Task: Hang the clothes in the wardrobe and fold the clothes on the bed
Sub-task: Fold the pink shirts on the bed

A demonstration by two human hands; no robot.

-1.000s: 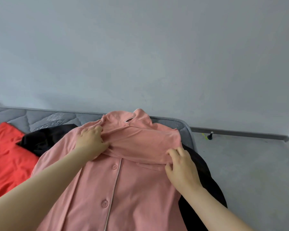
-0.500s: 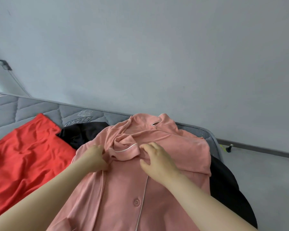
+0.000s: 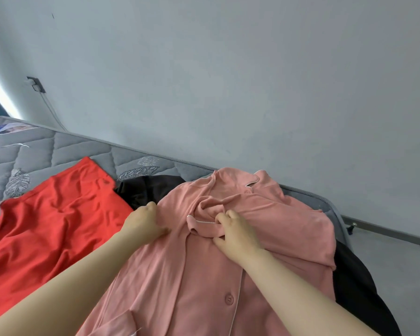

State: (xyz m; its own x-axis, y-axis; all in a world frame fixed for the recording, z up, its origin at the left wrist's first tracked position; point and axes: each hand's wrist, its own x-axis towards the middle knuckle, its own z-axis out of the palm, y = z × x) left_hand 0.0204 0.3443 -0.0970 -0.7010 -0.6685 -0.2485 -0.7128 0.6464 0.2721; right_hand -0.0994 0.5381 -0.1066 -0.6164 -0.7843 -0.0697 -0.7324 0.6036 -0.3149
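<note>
Pink shirt (image 3: 289, 229): lies front up near the far right corner of the mattress (image 3: 66, 151), atop a black garment (image 3: 150, 190); a red garment (image 3: 46, 226) lies beside it, toward the left edge.
Left hand (image 3: 143, 223): we pinch the shirt's shoulder edge, fingers curled in.
Right hand (image 3: 238, 232): fingers curled on the piped cuff (image 3: 201, 225) of the sleeve folded across the chest.
Handling: light, soft, limp (likely to slide over the black cloth); we judge seams and cuffs the best holds.
</note>
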